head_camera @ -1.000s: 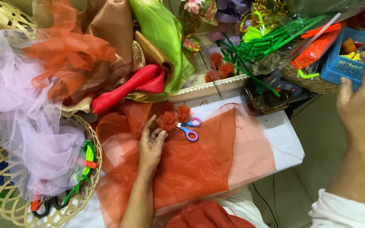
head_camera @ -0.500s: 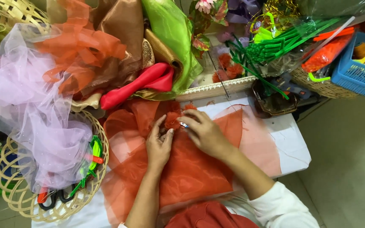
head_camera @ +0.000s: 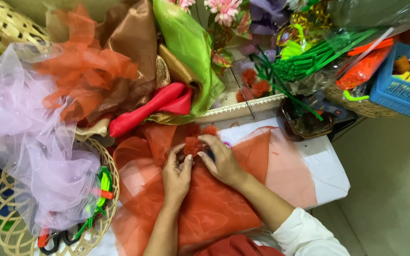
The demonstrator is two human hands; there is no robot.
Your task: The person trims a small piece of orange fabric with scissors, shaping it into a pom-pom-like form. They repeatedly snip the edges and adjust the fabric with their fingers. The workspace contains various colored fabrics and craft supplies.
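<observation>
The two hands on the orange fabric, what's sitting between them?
In the head view, a small fluffy orange pompom sits between the left hand and right hand, fingertips of both touching it.

Orange pompoms [head_camera: 196,142] on orange organza [head_camera: 205,208], ctr. Lilac tulle [head_camera: 29,142] left. Red cloth [head_camera: 153,106], green fabric [head_camera: 191,47] top ctr. Blue basket [head_camera: 399,92] upper rt.

Lilac netting [head_camera: 29,142] spills over a wicker basket [head_camera: 5,223]; a red cloth roll [head_camera: 148,108] lies beside green fabric [head_camera: 191,47]; green sticks [head_camera: 319,59] near a blue crate [head_camera: 399,97]; pink flowers [head_camera: 224,9] behind.
</observation>
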